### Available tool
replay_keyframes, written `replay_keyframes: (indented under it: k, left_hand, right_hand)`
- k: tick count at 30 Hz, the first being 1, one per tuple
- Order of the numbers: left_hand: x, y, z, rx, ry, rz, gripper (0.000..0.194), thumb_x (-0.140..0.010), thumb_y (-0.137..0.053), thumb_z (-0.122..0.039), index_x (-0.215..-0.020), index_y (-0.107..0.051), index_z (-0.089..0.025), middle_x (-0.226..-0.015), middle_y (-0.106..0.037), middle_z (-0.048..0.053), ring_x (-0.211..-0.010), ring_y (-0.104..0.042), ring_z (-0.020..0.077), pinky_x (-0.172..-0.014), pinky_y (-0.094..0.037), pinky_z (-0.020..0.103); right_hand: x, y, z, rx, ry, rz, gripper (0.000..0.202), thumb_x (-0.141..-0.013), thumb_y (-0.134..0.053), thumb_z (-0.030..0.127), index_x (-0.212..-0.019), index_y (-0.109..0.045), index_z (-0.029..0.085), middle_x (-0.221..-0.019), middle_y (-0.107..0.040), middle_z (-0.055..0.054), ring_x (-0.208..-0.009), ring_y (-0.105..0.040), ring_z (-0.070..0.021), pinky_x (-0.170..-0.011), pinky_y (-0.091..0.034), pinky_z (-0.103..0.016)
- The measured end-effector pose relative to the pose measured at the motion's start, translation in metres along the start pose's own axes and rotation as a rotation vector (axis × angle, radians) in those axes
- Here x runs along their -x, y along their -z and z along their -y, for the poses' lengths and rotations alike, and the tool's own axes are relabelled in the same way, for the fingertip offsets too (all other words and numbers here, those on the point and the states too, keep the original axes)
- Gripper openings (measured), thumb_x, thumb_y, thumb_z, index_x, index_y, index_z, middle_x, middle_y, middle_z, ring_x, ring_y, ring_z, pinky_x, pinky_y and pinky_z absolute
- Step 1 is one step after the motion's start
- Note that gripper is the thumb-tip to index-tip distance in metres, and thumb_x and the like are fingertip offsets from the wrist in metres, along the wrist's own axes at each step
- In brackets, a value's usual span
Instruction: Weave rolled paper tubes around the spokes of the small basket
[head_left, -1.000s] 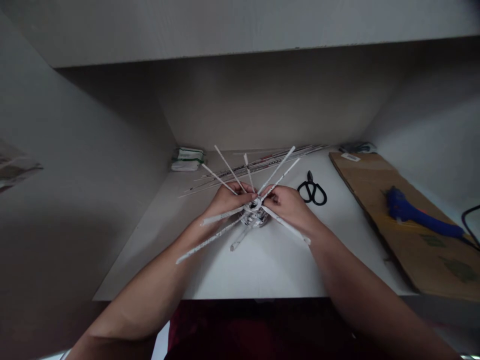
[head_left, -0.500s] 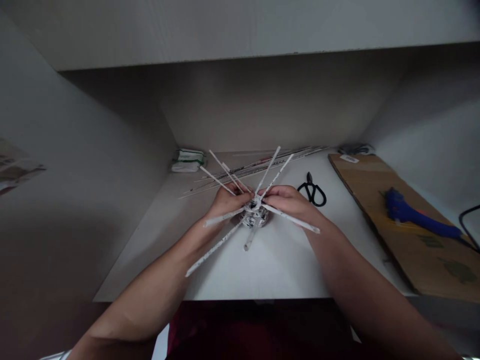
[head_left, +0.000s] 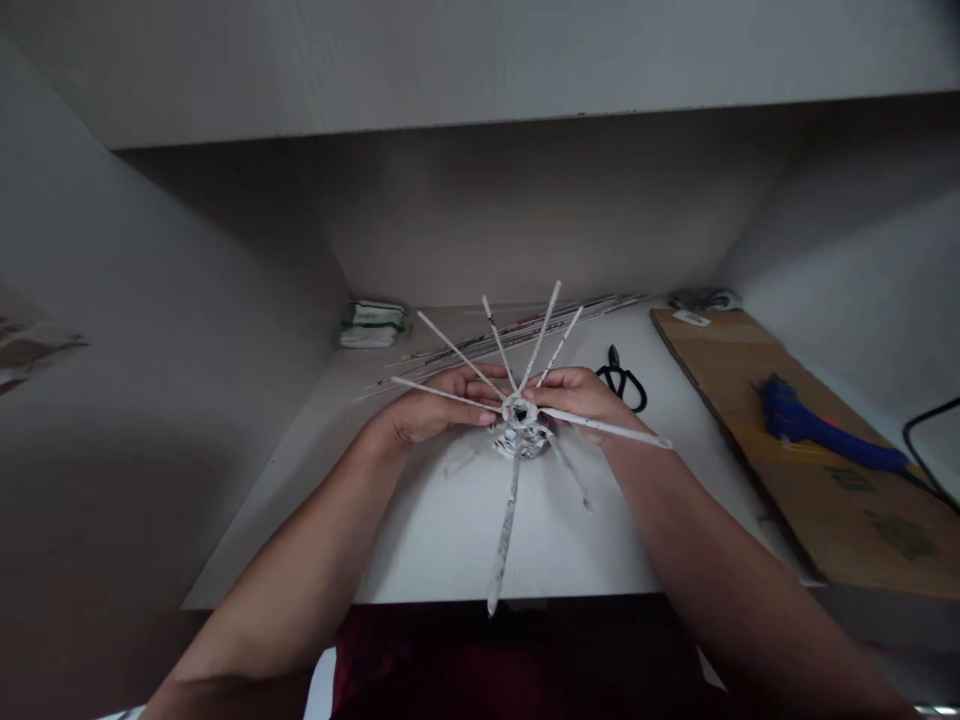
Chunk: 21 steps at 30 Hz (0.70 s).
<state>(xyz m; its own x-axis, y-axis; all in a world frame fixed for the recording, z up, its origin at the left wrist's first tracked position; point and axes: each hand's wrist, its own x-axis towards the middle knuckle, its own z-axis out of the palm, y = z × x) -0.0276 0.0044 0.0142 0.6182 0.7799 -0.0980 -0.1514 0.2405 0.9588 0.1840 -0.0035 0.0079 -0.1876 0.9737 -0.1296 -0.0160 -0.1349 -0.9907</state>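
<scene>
Between both hands is a small woven newspaper piece [head_left: 523, 440], rounded, with a ring-like opening on top. Several rolled paper tubes [head_left: 506, 530] stick out from it in all directions, one pointing down toward the front edge. My left hand [head_left: 446, 402] grips its left side, thumb near the ring and fingers behind the tubes. On the other side my right hand [head_left: 574, 398] closes on it, with one tube lying across the wrist. The fingertips behind the piece are partly hidden.
Behind the hands lies a bundle of thin newspaper tubes [head_left: 480, 342]. Black scissors [head_left: 628, 385] rest right of my right hand. Farther right, a blue glue gun [head_left: 825, 435] lies on a cardboard sheet [head_left: 720, 370]. A white-and-green packet [head_left: 373, 325] sits back left, under an overhanging shelf [head_left: 480, 70].
The woven piece has turned in my hands, so its tubes point in different directions. My left hand has shifted slightly left and its thumb has moved away from the ring.
</scene>
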Motion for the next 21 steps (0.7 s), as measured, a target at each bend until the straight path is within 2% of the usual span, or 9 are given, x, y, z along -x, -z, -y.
replay_keyframes:
  k: [1, 3, 6, 9, 12, 21]
  left_hand:
    - [0.001, 0.003, -0.001, -0.011, 0.025, 0.052, 0.065, -0.057, -0.084, -0.012, -0.117, -0.061, -0.02, -0.104, -0.072, 0.012, -0.094, -0.069, 0.0209, -0.084, -0.051, 0.033]
    - [0.001, 0.007, -0.001, -0.015, 0.045, 0.05, 0.062, -0.06, -0.083, -0.015, -0.117, -0.061, -0.02, -0.104, -0.073, 0.012, -0.094, -0.069, 0.0201, -0.083, -0.051, 0.032]
    - [-0.003, 0.006, 0.002, -0.024, 0.064, -0.043, 0.047, -0.065, -0.081, -0.023, -0.109, -0.065, -0.02, -0.098, -0.073, 0.009, -0.083, -0.07, 0.0179, -0.074, -0.053, 0.03]
    - [-0.006, -0.001, 0.004, -0.059, 0.021, -0.129, 0.031, -0.065, -0.081, -0.031, -0.088, -0.069, -0.015, -0.075, -0.07, 0.005, -0.063, -0.064, 0.0137, -0.059, -0.049, 0.025]
    - [-0.007, -0.006, 0.005, -0.09, -0.032, -0.175, 0.025, -0.063, -0.082, -0.03, -0.074, -0.066, -0.013, -0.06, -0.064, 0.003, -0.052, -0.056, 0.012, -0.052, -0.042, 0.025]
    - [-0.012, -0.015, 0.012, -0.14, -0.068, -0.397, 0.019, -0.07, -0.072, -0.023, -0.063, -0.057, -0.015, -0.055, -0.06, 0.001, -0.046, -0.052, 0.0108, -0.048, -0.039, 0.025]
  right_hand:
    - [0.001, 0.001, 0.002, 0.008, -0.011, 0.007, 0.025, -0.054, -0.082, 0.029, -0.071, -0.072, 0.013, -0.061, -0.069, -0.003, -0.052, -0.06, -0.0124, -0.05, -0.047, -0.024]
    - [0.001, 0.001, 0.002, 0.029, -0.015, 0.012, 0.023, -0.056, -0.08, 0.028, -0.071, -0.071, 0.013, -0.061, -0.069, -0.004, -0.051, -0.06, -0.0122, -0.05, -0.047, -0.024]
    - [0.0, -0.001, -0.002, 0.08, 0.011, -0.003, 0.022, -0.06, -0.078, 0.029, -0.074, -0.071, 0.014, -0.064, -0.069, -0.003, -0.053, -0.06, -0.0124, -0.052, -0.048, -0.024]
    - [0.002, -0.007, -0.004, 0.117, 0.036, 0.009, 0.02, -0.063, -0.076, 0.027, -0.076, -0.07, 0.014, -0.066, -0.068, -0.002, -0.055, -0.06, -0.0118, -0.053, -0.047, -0.024]
    - [0.006, -0.015, -0.002, 0.095, 0.033, 0.014, 0.018, -0.065, -0.074, 0.025, -0.077, -0.068, 0.014, -0.067, -0.067, -0.001, -0.055, -0.059, -0.0109, -0.053, -0.046, -0.023]
    - [0.012, -0.023, 0.002, 0.052, 0.011, -0.008, 0.014, -0.065, -0.071, 0.019, -0.075, -0.063, 0.014, -0.066, -0.066, -0.002, -0.055, -0.058, -0.0114, -0.053, -0.046, -0.023]
